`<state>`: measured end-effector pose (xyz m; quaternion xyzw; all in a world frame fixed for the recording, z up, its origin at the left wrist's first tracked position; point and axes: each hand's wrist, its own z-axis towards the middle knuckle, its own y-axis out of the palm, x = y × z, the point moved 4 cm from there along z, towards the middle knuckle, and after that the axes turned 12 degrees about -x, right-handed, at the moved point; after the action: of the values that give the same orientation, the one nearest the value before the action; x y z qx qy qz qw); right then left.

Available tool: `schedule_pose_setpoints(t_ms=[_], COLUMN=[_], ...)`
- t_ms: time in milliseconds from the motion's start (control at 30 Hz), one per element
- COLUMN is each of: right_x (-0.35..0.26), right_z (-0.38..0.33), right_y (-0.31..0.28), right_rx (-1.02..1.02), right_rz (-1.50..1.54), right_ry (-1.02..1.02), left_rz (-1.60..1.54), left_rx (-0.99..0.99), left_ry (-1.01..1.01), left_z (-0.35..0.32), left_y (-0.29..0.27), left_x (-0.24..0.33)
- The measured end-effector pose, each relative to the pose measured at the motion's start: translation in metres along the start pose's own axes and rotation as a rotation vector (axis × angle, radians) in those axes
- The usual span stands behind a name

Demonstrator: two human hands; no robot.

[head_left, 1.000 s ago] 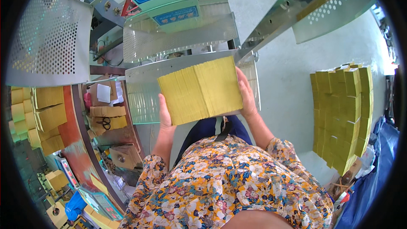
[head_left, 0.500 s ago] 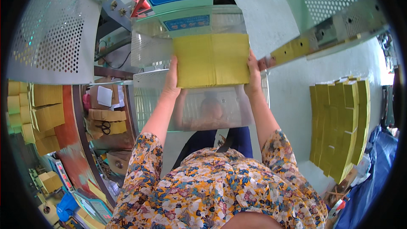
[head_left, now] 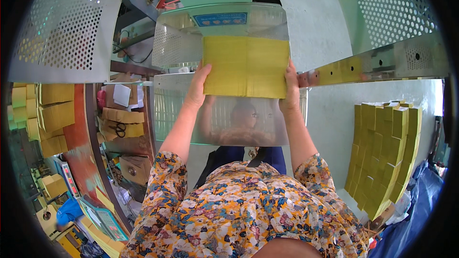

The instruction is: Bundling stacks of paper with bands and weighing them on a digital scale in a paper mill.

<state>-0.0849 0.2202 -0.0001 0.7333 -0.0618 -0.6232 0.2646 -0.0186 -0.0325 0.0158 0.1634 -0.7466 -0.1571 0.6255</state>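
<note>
Between my two hands is a wide block of yellow paper (head_left: 246,67), with a faint seam running down its middle. My left hand (head_left: 198,83) presses on its left edge, the thumb lying along the near corner. Against the right edge is my right hand (head_left: 290,85), its fingers mostly hidden behind the block. Under and around the block spreads a shiny metal tray (head_left: 186,129) of the machine, which mirrors my arms. Whether the block rests on the metal or is held just above it, I cannot tell.
Perforated metal panels flank the machine, left (head_left: 67,33) and right (head_left: 387,9). A metal bar (head_left: 363,67) juts in at right. Stacked yellow paper blocks (head_left: 380,153) stand on the right floor. At left, a shelf holds black scissors (head_left: 117,129), beside a reddish board (head_left: 79,129).
The view has shifted a little, so the machine and the paper block sit slightly further right in it. Both hands keep their hold on the block's sides.
</note>
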Motion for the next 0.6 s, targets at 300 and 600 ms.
schedule_pose_setpoints(t_ms=[300, 600], right_x=[-0.004, 0.013], right_z=[0.003, 0.008], right_y=[0.001, -0.009], right_rx=[-0.128, -0.138], right_rz=[-0.044, 0.017], right_ry=[0.025, -0.013], left_rz=[-0.044, -0.008], left_rx=[0.016, -0.003], left_ry=[-0.045, -0.008], left_z=[-0.002, 0.002], left_y=[-0.004, 0.002], left_x=[-0.010, -0.014])
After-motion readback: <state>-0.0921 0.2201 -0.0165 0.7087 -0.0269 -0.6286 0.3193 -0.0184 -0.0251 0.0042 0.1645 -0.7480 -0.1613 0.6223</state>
